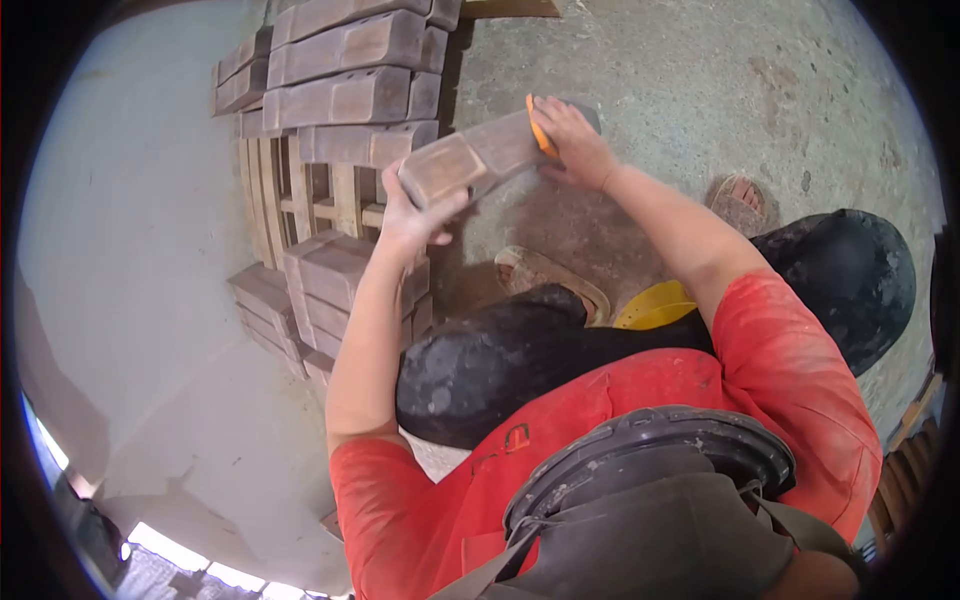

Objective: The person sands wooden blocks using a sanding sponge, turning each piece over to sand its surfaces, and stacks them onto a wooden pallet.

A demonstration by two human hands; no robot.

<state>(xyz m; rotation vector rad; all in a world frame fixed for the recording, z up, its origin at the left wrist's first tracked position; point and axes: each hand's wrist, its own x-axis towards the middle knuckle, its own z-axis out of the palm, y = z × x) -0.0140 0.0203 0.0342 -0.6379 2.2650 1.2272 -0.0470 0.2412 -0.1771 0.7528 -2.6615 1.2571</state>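
Observation:
A long brownish-grey block [505,143] is held up in the air, tilted, its broad end to the left. Wrapped round that left end is my left hand [413,213], with the thumb along the lower side. My right hand [575,145] presses a flat orange piece [541,128] against the block's upper surface near its far right end. The underside of the block is hidden.
Similar blocks [345,50] are stacked at the upper left on a wooden pallet [300,185], with more blocks [335,270] at its near end. A pale wall [140,200] stands left. Below are sandalled feet, bent knees and a yellow object [655,305].

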